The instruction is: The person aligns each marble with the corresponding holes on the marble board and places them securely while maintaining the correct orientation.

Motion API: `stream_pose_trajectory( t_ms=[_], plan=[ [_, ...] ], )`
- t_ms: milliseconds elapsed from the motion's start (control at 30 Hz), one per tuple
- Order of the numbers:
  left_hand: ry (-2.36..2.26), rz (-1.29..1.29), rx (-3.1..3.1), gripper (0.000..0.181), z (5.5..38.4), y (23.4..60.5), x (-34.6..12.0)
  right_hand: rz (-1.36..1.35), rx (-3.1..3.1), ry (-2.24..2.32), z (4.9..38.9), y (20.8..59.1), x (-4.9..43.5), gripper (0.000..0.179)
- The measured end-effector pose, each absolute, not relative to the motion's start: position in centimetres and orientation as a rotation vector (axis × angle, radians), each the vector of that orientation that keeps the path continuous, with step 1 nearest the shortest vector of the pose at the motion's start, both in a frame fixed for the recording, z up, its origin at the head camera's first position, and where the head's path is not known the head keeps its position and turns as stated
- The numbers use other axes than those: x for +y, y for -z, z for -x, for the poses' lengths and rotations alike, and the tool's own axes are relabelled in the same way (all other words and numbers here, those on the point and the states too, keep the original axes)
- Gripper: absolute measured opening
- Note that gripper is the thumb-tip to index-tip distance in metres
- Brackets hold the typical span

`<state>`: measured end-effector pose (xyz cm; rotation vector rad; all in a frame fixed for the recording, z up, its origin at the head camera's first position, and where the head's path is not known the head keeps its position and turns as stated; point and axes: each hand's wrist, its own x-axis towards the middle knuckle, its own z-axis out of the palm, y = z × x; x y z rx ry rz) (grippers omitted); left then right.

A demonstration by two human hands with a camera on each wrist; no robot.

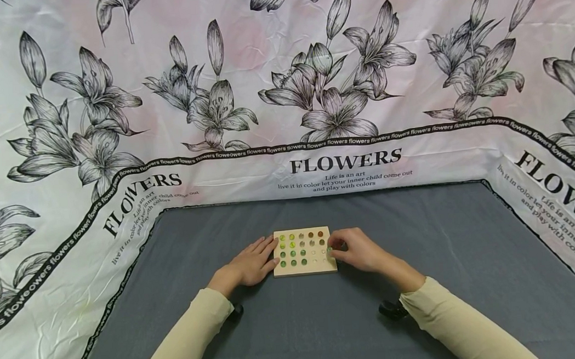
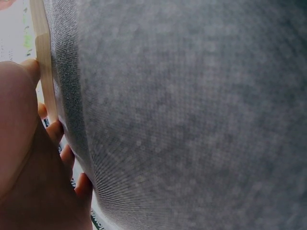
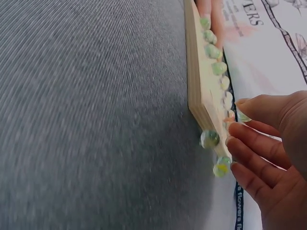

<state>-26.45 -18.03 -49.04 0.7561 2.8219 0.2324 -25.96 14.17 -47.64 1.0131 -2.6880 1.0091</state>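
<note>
A pale wooden board (image 1: 305, 270) set with rows of glass marbles lies flat in the middle of the table. Yellow-green marbles (image 1: 291, 237) fill its far left part, green marbles (image 1: 294, 263) the near left, and brownish marbles (image 1: 320, 234) the far right corner. Along the board's left edge rests my left hand (image 1: 250, 263), fingers extended and thumb at the near corner. My right hand (image 1: 358, 249) is at the right edge, pinching a greenish marble (image 3: 243, 116) between thumb and index finger. Its other fingers are loosely bent in the right wrist view.
Loose marbles, one dark green (image 3: 209, 139) and one with yellow (image 3: 220, 169), lie beside the board under the right hand. A dark grey cloth (image 1: 316, 326) covers the table. Flower-printed fabric (image 1: 238, 177) rises behind and at both sides.
</note>
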Motion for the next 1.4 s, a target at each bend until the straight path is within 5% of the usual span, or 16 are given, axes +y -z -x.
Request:
stream_pose_trajectory(
  t_ms=[1400],
  plan=[
    [-0.236,-0.762,2.831,0.065,26.4,49.2,-18.1,-0.984,-2.712,-0.961,26.5,48.2,10.4,0.009]
  ],
)
